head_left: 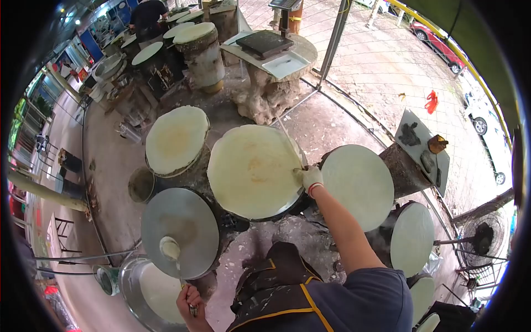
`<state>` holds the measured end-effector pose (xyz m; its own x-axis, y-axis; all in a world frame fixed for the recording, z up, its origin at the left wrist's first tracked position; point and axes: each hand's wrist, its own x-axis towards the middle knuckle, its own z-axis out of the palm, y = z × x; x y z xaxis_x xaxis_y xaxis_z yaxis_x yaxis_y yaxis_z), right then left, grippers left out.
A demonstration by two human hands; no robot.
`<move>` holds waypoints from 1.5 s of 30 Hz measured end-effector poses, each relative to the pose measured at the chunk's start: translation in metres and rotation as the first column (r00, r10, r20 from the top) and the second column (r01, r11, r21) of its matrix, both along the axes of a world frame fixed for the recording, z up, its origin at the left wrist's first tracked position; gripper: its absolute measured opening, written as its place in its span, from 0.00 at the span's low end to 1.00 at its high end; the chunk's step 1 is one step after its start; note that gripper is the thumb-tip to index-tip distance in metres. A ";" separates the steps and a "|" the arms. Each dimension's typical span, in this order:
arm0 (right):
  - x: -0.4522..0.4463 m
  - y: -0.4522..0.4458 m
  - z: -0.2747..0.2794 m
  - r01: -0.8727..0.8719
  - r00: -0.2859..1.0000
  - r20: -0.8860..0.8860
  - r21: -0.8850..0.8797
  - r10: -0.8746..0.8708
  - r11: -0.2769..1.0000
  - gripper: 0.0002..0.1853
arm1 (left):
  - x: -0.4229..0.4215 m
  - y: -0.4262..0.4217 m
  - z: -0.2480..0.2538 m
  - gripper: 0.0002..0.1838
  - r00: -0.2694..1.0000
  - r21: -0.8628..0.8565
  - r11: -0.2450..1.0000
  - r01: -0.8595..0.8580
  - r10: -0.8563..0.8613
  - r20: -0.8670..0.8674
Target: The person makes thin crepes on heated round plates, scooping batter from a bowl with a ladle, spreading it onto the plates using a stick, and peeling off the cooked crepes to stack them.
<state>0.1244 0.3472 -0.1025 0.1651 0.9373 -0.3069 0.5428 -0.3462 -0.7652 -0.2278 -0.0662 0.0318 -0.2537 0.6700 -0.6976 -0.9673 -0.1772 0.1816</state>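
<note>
My left hand (191,301) is closed round the handle of a ladle (170,249), whose bowl is over a bare grey round griddle (185,213) with a brownish patch. Beside it stands a metal basin holding pale batter (160,293). My right hand (311,178), in a white glove, has its fingers closed at the right edge of a large thin pancake (251,177) on the middle griddle. Light brown marks show at that pancake's centre. To its right lies another pale pancake (359,185) on a griddle.
Another pancake (177,141) lies on a griddle at the back left. A paler round (412,240) sits at the right. A stone table (307,47) bears a scale (264,43). Wire fencing and a fan (482,238) border the right side. A person (148,19) stands far back.
</note>
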 end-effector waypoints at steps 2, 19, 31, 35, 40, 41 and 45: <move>-0.007 0.000 -0.013 -0.021 0.997 0.082 0.055 0.016 0.998 0.23 | -0.007 -0.003 -0.004 0.07 1.000 -0.006 1.000 0.010 -0.010 0.000; -0.188 -0.079 0.286 -0.402 0.836 -0.114 0.539 0.537 0.740 0.17 | -0.073 -0.100 -0.019 0.05 0.986 0.031 0.992 -0.119 0.115 0.118; -0.370 0.086 0.283 -0.937 0.338 0.794 0.334 0.505 0.102 0.15 | -0.076 -0.129 -0.033 0.06 0.922 -0.094 0.920 -0.382 0.386 0.029; -0.403 0.095 0.330 -0.916 0.382 0.857 0.402 0.345 0.017 0.15 | -0.071 -0.127 -0.042 0.07 0.890 -0.100 0.884 -0.456 0.454 -0.045; -0.415 0.075 0.232 -0.898 0.423 0.792 0.432 0.439 0.086 0.08 | -0.077 -0.115 -0.045 0.07 0.860 -0.136 0.849 -0.510 0.505 -0.068; -0.422 0.082 0.188 -0.912 0.403 0.809 0.392 0.428 0.119 0.07 | -0.077 -0.111 -0.042 0.07 0.858 -0.146 0.845 -0.514 0.506 -0.086; -0.448 0.084 0.075 -0.932 0.349 0.784 0.236 0.514 0.273 0.07 | -0.078 -0.097 -0.040 0.06 0.847 -0.202 0.823 -0.531 0.506 -0.164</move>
<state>-0.3241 0.4309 -0.0277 -0.7879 0.5906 0.1744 0.5834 0.8065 -0.0958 -0.3061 -0.1635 -0.0080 -0.5930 0.2429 -0.7677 -0.7193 -0.5883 0.3695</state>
